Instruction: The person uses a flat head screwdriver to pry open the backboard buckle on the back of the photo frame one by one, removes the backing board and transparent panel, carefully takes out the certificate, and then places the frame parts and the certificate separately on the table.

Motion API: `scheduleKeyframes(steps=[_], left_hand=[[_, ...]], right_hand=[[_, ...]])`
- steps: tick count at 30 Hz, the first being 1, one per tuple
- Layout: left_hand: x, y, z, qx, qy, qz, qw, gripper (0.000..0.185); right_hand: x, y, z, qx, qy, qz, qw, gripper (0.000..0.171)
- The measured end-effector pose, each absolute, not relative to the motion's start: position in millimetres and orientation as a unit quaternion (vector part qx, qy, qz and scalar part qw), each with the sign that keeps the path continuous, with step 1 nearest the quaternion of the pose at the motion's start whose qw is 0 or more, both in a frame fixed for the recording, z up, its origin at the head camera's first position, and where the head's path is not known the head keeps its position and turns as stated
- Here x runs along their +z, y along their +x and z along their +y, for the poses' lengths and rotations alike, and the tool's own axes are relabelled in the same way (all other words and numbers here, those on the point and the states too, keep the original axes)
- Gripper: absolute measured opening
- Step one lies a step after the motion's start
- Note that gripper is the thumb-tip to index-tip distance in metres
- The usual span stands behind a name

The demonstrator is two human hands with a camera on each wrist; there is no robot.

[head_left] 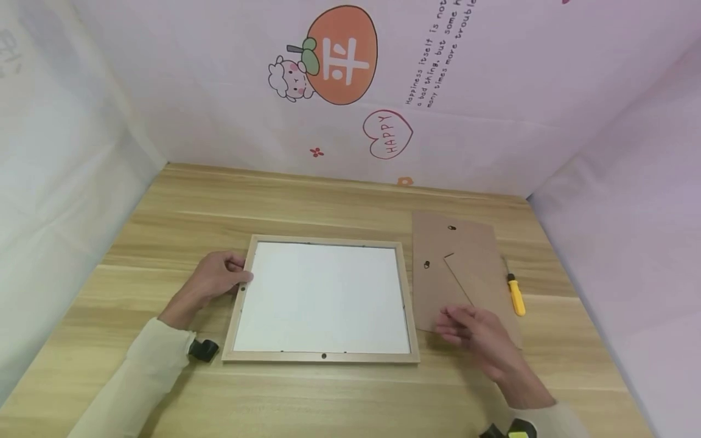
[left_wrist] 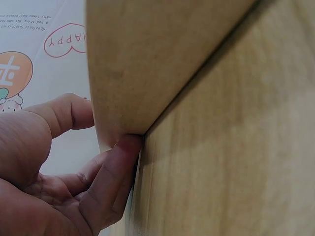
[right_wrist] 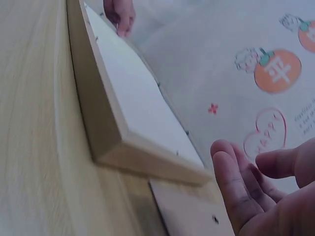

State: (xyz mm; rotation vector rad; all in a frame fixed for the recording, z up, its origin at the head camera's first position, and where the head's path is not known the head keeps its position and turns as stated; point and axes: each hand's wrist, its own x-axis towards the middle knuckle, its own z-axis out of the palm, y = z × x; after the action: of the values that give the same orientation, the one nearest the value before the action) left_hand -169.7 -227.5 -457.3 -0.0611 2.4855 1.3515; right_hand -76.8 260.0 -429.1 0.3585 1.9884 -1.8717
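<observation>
A light wooden picture frame point(head_left: 413, 356) lies on the table with a white sheet point(head_left: 325, 298) inside it. Small dark tabs stick out along its inner edges. My left hand point(head_left: 221, 277) grips the frame's left side, thumb on top and fingertips low against the outer wall, as the left wrist view shows. Over the lower part of a brown backing board point(head_left: 438, 237) hovers my right hand point(head_left: 482, 340), fingers loosely bent and nothing between them. The board has two black hangers and a stand flap cut into it, and lies right of the frame.
A yellow-handled screwdriver point(head_left: 516, 297) rests at the backing board's right edge, its shaft pointing away from me. White printed cloth point(head_left: 219, 109) walls in the wooden table point(head_left: 285, 395) at the back and both sides.
</observation>
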Motion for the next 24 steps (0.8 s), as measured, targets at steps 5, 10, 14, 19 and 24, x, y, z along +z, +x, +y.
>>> scheduleKeyframes(steps=[5,10,14,19,24], left_hand=[[-458.0,-169.3,-226.8,0.474,-0.020,0.866,0.157,0.037],[-458.9,-169.7,-227.3,0.473,-0.025,0.866,0.159,0.038],[-459.3,-170.5,-227.6,0.469,-0.027,0.868,0.158,0.038],[-458.9,-170.2,-226.4,0.470,-0.027,0.868,0.159,0.038],[-459.8,-170.9,-227.2,0.471,-0.033,0.866,0.162,0.039]], right_hand=[[-419.0,-87.1,230.7,-0.660,0.048,0.717,0.221,0.042],[-420.9,-96.8,202.8,-0.622,-0.053,0.738,0.255,0.048],[-426.7,-101.4,181.8,-0.563,-0.104,0.775,0.269,0.042],[-437.1,-103.8,162.8,-0.502,-0.150,0.812,0.258,0.035],[-446.7,-102.8,152.4,-0.445,-0.240,0.840,0.196,0.032]])
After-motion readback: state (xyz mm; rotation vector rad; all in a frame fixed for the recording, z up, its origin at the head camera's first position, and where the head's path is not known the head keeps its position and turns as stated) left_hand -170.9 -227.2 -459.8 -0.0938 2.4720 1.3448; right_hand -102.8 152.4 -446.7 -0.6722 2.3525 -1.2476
